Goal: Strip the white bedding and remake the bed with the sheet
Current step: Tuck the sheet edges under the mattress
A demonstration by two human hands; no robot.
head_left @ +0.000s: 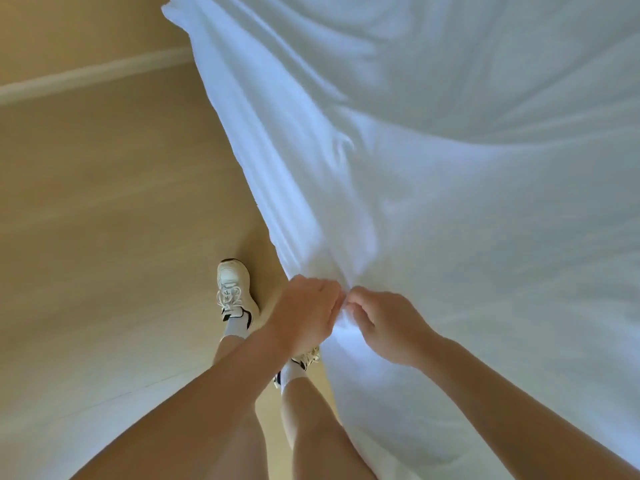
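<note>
View from a head camera looking down at a person who stands at the left edge of a white sheet (450, 168). The sheet lies in soft folds across the right and far parts of the scene, and the bed under it is hidden. The hands meet at the sheet's near edge. The left hand (304, 315) and the right hand (389, 327) almost touch, each grip curled tight and pinching a bunch of fabric, with creases fanning away from that spot. To the left is a pale wooden floor (104, 220) with a white skirting board (86, 74) at its far side, and a white trainer (234, 289) just left of the hands. This looks like the spreading stage of remaking, since the sheet is laid over but loose. The next move likely calls for drawing the edge taut, then sliding the hands apart along it to smooth or tuck it without dragging the far side off.
</note>
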